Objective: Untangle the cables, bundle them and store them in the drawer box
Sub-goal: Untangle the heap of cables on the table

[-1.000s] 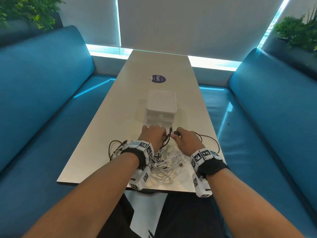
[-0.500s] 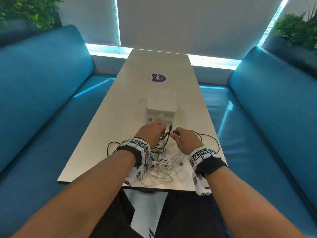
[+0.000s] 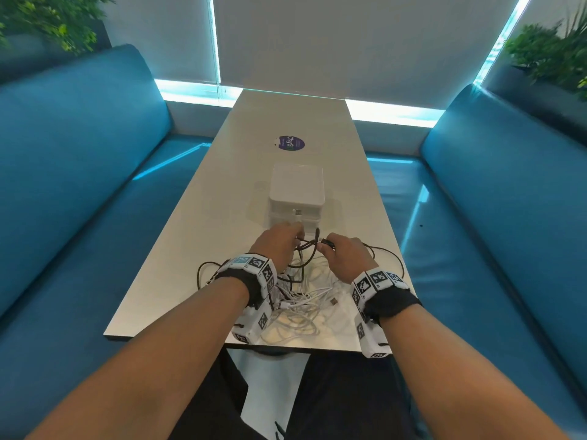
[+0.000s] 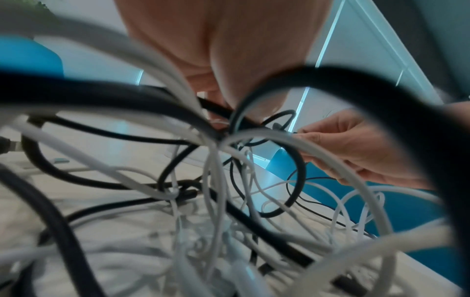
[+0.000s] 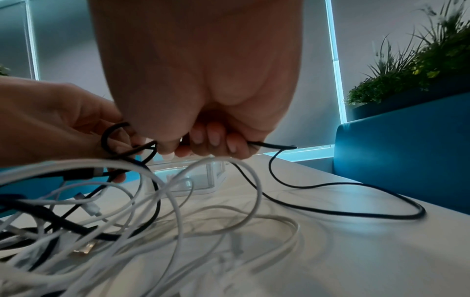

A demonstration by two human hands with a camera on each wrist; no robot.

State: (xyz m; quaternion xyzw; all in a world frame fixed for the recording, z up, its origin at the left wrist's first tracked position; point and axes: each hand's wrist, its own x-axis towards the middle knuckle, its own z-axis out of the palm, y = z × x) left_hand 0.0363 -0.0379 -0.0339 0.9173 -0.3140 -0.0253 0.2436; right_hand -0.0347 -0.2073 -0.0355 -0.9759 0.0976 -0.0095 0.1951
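Observation:
A tangle of white cables (image 3: 305, 303) and black cables (image 3: 206, 268) lies on the near end of the table (image 3: 197, 223). My left hand (image 3: 279, 241) is raised over the pile and grips a white cable whose USB plug (image 3: 297, 213) sticks up in front of the drawer box (image 3: 297, 188). My right hand (image 3: 344, 254) pinches a thin black cable (image 5: 330, 209) near its end, fingers curled round it (image 5: 216, 140). That black cable loops off to the right across the table. In the left wrist view, blurred white and black loops (image 4: 216, 180) fill the frame.
The white drawer box stands shut at mid table, just beyond my hands. A round purple sticker (image 3: 290, 143) lies farther back. Blue benches (image 3: 79, 173) flank the table on both sides. Plants (image 3: 552, 52) stand behind the benches.
My left hand has lifted and moved forward toward the drawer box, drawing a white cable end up out of the pile. The right hand has stayed put, holding the black cable.

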